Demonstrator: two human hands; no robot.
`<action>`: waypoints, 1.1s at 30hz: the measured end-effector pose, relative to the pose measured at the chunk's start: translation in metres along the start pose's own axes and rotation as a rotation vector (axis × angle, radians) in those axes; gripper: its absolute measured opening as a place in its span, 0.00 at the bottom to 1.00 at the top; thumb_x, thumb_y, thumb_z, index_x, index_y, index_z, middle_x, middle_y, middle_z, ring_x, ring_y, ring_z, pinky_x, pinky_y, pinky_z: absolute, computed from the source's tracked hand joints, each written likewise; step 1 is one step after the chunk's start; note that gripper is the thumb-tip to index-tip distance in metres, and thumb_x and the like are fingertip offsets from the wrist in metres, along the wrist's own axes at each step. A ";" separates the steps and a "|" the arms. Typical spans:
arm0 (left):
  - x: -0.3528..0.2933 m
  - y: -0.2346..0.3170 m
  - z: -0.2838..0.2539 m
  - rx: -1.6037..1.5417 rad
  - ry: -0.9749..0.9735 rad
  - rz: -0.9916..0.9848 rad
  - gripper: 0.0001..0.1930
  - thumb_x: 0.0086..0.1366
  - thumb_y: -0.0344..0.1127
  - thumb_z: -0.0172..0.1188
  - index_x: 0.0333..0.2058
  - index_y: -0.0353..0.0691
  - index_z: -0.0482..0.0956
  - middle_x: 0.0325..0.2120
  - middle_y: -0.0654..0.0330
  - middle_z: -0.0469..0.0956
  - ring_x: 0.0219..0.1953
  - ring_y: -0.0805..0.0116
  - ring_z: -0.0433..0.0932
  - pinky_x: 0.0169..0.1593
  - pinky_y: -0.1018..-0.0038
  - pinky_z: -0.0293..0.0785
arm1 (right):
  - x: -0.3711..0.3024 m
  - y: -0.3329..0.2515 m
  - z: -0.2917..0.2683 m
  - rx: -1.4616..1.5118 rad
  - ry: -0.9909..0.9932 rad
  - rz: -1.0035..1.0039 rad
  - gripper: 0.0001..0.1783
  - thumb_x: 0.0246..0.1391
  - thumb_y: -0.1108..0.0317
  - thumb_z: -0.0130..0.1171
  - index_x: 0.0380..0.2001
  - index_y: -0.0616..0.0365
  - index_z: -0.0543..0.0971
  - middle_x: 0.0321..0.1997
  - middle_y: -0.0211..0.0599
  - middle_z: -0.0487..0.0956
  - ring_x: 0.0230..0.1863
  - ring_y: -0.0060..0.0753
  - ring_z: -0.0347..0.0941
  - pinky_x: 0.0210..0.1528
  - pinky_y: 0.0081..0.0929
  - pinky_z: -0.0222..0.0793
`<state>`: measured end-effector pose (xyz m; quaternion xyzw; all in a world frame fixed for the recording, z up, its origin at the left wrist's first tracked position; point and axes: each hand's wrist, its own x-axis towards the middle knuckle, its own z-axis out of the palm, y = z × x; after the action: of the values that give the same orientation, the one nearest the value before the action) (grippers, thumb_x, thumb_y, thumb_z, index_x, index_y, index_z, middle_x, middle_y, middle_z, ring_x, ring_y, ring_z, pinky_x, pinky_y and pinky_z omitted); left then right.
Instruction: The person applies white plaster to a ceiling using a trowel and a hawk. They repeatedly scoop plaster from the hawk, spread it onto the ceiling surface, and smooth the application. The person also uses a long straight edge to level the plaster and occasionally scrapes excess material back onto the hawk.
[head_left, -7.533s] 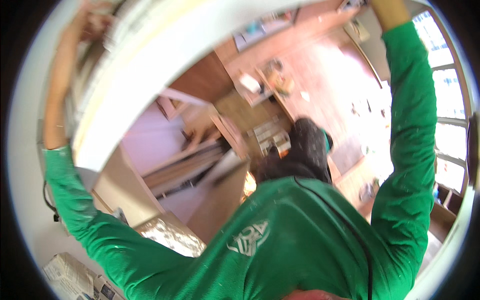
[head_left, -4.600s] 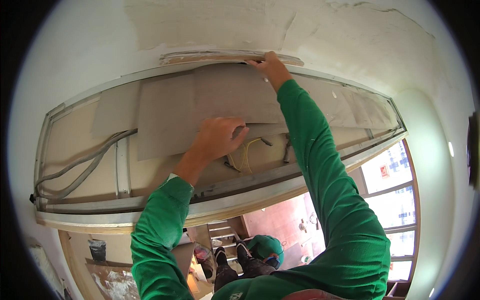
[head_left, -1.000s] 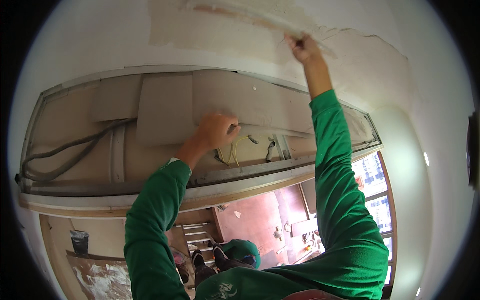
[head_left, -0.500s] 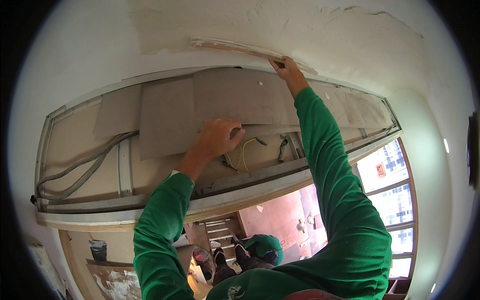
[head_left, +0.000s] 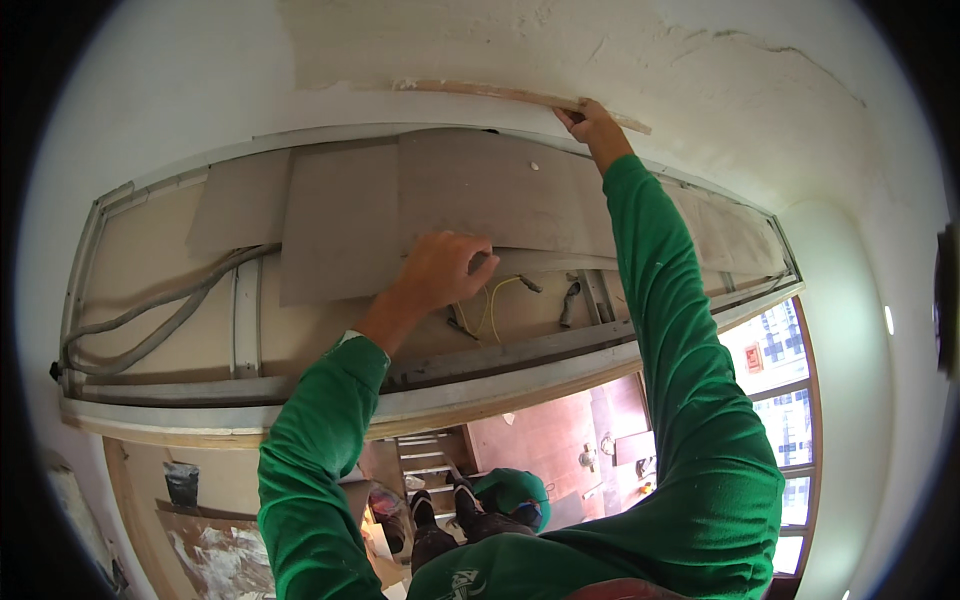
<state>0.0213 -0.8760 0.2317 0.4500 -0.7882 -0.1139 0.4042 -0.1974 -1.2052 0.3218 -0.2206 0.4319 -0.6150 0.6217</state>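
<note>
**Long strip at a plastered surface, held in the right hand**

The wooden strip (head_left: 480, 92) lies lengthwise along the pale plastered surface (head_left: 450, 40), beyond the far edge of a framed recess (head_left: 420, 405). The right hand (head_left: 592, 128) pinches it between thumb and fingers toward its right end, a hold that presumably steers the long edge; whether that edge touches the plaster is hard to tell at this angle.

The left hand (head_left: 442, 272) is raised over the recess, its fingers curled inward and the thumb near the forefinger. Whether they grip anything, or merely steady the body, cannot be told.

Beneath it, grey sheets (head_left: 480, 195) overlap inside the frame, seemingly laid flat as a loose cover. Yellow wires (head_left: 493, 305) emerge just beside the left hand, and thick grey cables (head_left: 150, 345) loop at the left end. Farther down stand a ladder (head_left: 420, 455) and a co-worker in green (head_left: 512, 495); windows (head_left: 780, 430) light the right side.
</note>
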 end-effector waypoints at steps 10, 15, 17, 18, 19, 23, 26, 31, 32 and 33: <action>0.000 -0.005 0.002 -0.013 0.019 0.022 0.10 0.60 0.42 0.61 0.29 0.41 0.81 0.19 0.54 0.78 0.24 0.51 0.78 0.30 0.60 0.72 | -0.022 -0.063 0.049 0.059 -0.010 -0.046 0.14 0.66 0.66 0.47 0.45 0.70 0.69 0.47 0.51 0.74 0.45 0.53 0.77 0.46 0.46 0.84; -0.001 -0.004 0.000 -0.038 0.022 0.027 0.10 0.60 0.41 0.60 0.29 0.40 0.81 0.18 0.54 0.78 0.24 0.51 0.77 0.30 0.60 0.72 | -0.043 -0.080 0.063 0.075 0.035 -0.069 0.15 0.67 0.65 0.46 0.45 0.69 0.71 0.48 0.51 0.76 0.46 0.53 0.76 0.45 0.46 0.84; -0.003 -0.006 0.003 -0.037 0.061 0.053 0.10 0.60 0.41 0.60 0.29 0.40 0.81 0.18 0.54 0.77 0.23 0.51 0.77 0.30 0.60 0.72 | -0.053 -0.088 0.069 0.102 0.019 -0.084 0.16 0.67 0.64 0.46 0.46 0.69 0.71 0.48 0.51 0.76 0.46 0.53 0.76 0.45 0.46 0.84; -0.004 -0.007 0.005 -0.036 0.081 0.066 0.10 0.60 0.41 0.60 0.29 0.40 0.81 0.17 0.54 0.77 0.23 0.51 0.77 0.30 0.60 0.71 | -0.057 -0.092 0.074 0.116 0.008 -0.092 0.16 0.67 0.64 0.47 0.47 0.69 0.72 0.49 0.51 0.76 0.46 0.53 0.76 0.44 0.46 0.84; -0.003 -0.007 0.005 -0.036 0.081 0.066 0.10 0.60 0.41 0.60 0.29 0.40 0.80 0.17 0.54 0.77 0.22 0.51 0.76 0.30 0.60 0.71 | -0.059 -0.099 0.075 0.131 0.002 -0.105 0.17 0.67 0.64 0.47 0.47 0.69 0.72 0.49 0.51 0.76 0.47 0.53 0.76 0.44 0.46 0.84; -0.002 -0.008 0.005 -0.042 0.071 0.076 0.10 0.60 0.40 0.61 0.29 0.39 0.80 0.17 0.53 0.76 0.22 0.51 0.76 0.29 0.60 0.71 | -0.071 -0.127 0.087 0.213 -0.003 -0.107 0.16 0.66 0.66 0.47 0.48 0.69 0.73 0.49 0.52 0.76 0.47 0.54 0.76 0.43 0.44 0.84; -0.002 -0.008 0.005 -0.065 0.082 0.092 0.10 0.60 0.39 0.61 0.28 0.39 0.80 0.17 0.53 0.75 0.21 0.50 0.75 0.28 0.60 0.71 | -0.084 -0.150 0.096 0.231 -0.046 -0.164 0.16 0.66 0.67 0.47 0.49 0.70 0.73 0.48 0.53 0.76 0.46 0.54 0.76 0.43 0.42 0.84; -0.002 -0.005 -0.002 -0.065 0.056 0.072 0.09 0.60 0.39 0.61 0.28 0.38 0.79 0.17 0.52 0.75 0.21 0.50 0.75 0.28 0.60 0.70 | -0.106 -0.169 0.105 0.187 -0.063 -0.212 0.17 0.66 0.67 0.45 0.49 0.71 0.72 0.49 0.54 0.75 0.47 0.53 0.76 0.46 0.40 0.83; -0.002 -0.004 -0.003 -0.067 0.047 0.064 0.09 0.60 0.39 0.61 0.28 0.39 0.79 0.17 0.52 0.75 0.21 0.49 0.75 0.27 0.59 0.70 | -0.109 -0.173 0.104 0.181 -0.073 -0.228 0.18 0.66 0.66 0.45 0.49 0.72 0.72 0.49 0.54 0.75 0.48 0.52 0.75 0.47 0.40 0.82; -0.002 -0.003 -0.004 -0.068 0.038 0.056 0.09 0.60 0.39 0.61 0.28 0.39 0.80 0.17 0.52 0.75 0.21 0.49 0.75 0.27 0.59 0.70 | -0.114 -0.178 0.103 0.167 -0.095 -0.250 0.18 0.66 0.66 0.45 0.49 0.72 0.72 0.50 0.54 0.75 0.48 0.51 0.75 0.48 0.40 0.81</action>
<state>0.0263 -0.8755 0.2315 0.4156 -0.7884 -0.1209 0.4371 -0.2018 -1.1489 0.5501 -0.2490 0.3183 -0.7104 0.5762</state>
